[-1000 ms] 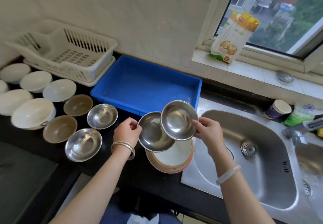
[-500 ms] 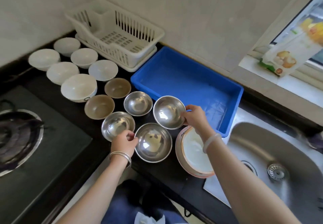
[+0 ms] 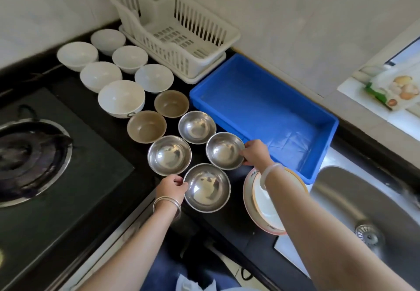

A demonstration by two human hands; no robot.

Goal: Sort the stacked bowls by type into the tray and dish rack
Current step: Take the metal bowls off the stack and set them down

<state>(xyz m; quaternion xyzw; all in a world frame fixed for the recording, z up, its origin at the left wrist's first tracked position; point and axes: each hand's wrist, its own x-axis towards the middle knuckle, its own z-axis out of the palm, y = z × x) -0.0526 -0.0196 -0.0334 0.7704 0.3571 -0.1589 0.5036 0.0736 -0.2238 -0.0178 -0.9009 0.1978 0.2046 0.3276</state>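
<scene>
Lowered from mid-air a second ago, the near bowl (image 3: 206, 187) and far bowl (image 3: 225, 150) now rest on the desk (image 3: 229, 234) beside the steel pair (image 3: 169, 154), grouped by type for tray (image 3: 272, 109) or rack (image 3: 172, 29), with the left hand (image 3: 171, 187) pinching the near rim and the right hand (image 3: 254, 153) pinching the far rim.

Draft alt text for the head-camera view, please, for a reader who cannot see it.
A person's left hand grips the near steel bowl and the right hand a second steel bowl on a black counter, among other steel bowls, brown bowls and white bowls. Behind them, the blue tray and white dish rack hold no bowls.
</scene>
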